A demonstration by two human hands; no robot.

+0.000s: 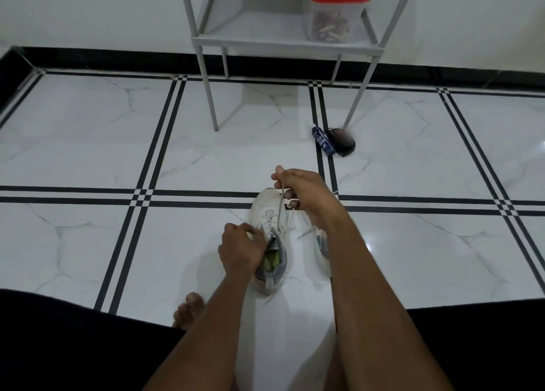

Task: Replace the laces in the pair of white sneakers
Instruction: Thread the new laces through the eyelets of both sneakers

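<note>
A white sneaker (269,240) sits on the tiled floor (88,142), toe pointing away. The left hand (240,250) grips its side by the tongue. The right hand (298,188) pinches a white lace (279,206) and holds it up tight. The other sneaker (320,243) lies just beside it, mostly hidden by the right arm.

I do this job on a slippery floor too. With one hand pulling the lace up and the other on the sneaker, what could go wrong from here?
1. The right hand pulls the lace taut; if the left hand eases its grip, the sneaker may slide on the glossy floor.
2. The second sneaker lies partly under the right forearm, so it could get nudged.
3. A loose lace end trails between the shoes and may snag.
</note>
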